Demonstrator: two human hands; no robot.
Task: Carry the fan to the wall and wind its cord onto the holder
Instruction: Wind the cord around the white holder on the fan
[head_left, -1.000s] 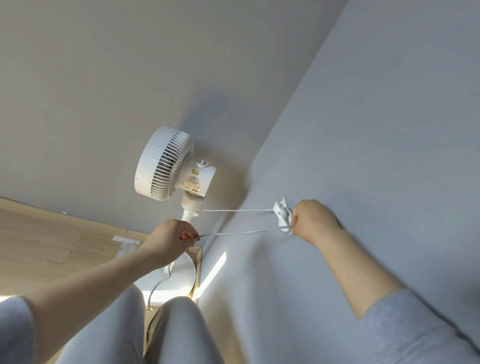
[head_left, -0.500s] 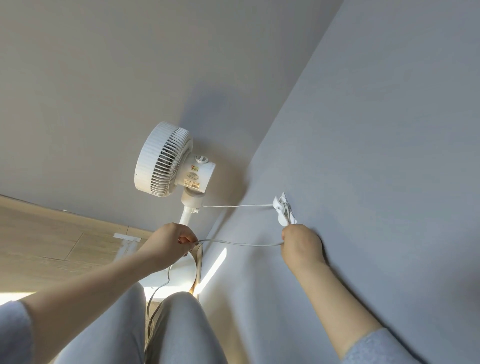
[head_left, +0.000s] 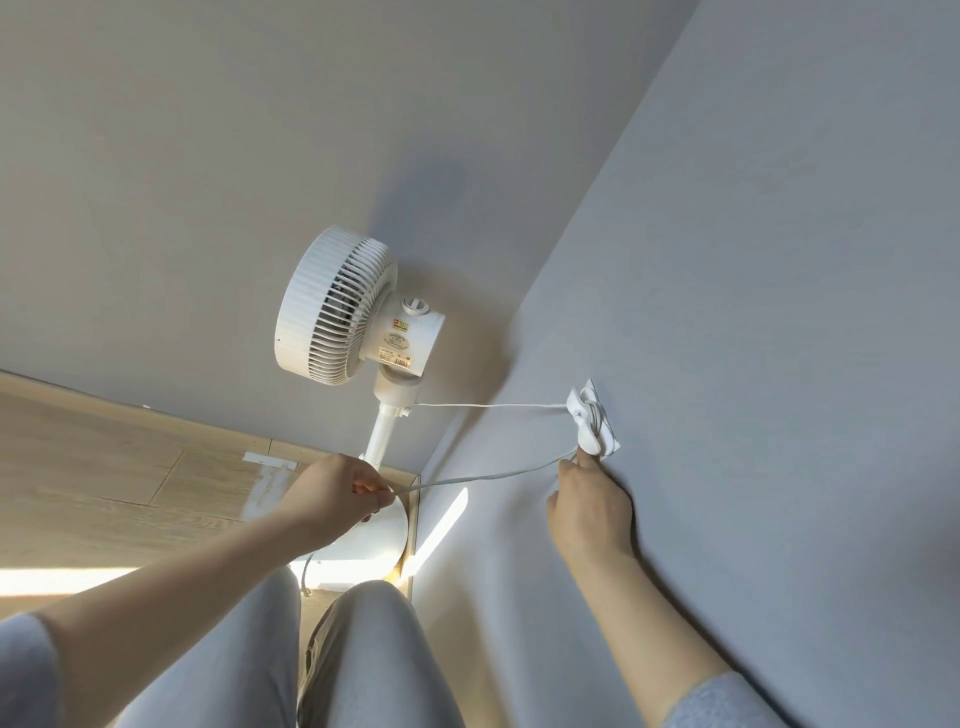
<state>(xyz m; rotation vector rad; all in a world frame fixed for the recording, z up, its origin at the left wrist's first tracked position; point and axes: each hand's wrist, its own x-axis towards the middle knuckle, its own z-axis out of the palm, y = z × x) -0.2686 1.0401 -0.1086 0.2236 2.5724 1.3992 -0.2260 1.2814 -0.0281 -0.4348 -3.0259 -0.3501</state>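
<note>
**A:** Where do the parts lie?

**B:** The white pedestal fan (head_left: 332, 306) stands upright on the pale wooden floor (head_left: 104, 467), in the corner beside the grey-blue wall (head_left: 779, 312). Its thin white power cord (head_left: 483, 475) runs from the fan's neck to the small white plastic cord holder (head_left: 592, 421) fixed on that wall. It passes round the holder and returns as a lower strand to the left hand (head_left: 337, 491).

**A:** State of each grip?

**B:** The left grip is pinched on the cord. The right hand (head_left: 587, 509) has a fingertip just beneath the holder, where the strand arrives. Whether that grip clamps the cord cannot be told, as the fingers are hidden behind the hand.

**A:** What could fail?

**B:** The upper strand looks taut between neck and holder. A hard pull from the left hand would likely drag the fan toward the wall or tip it. It could also peel the holder off. Too little tension, conversely, may let the turns slide off the holder's arms.
</note>
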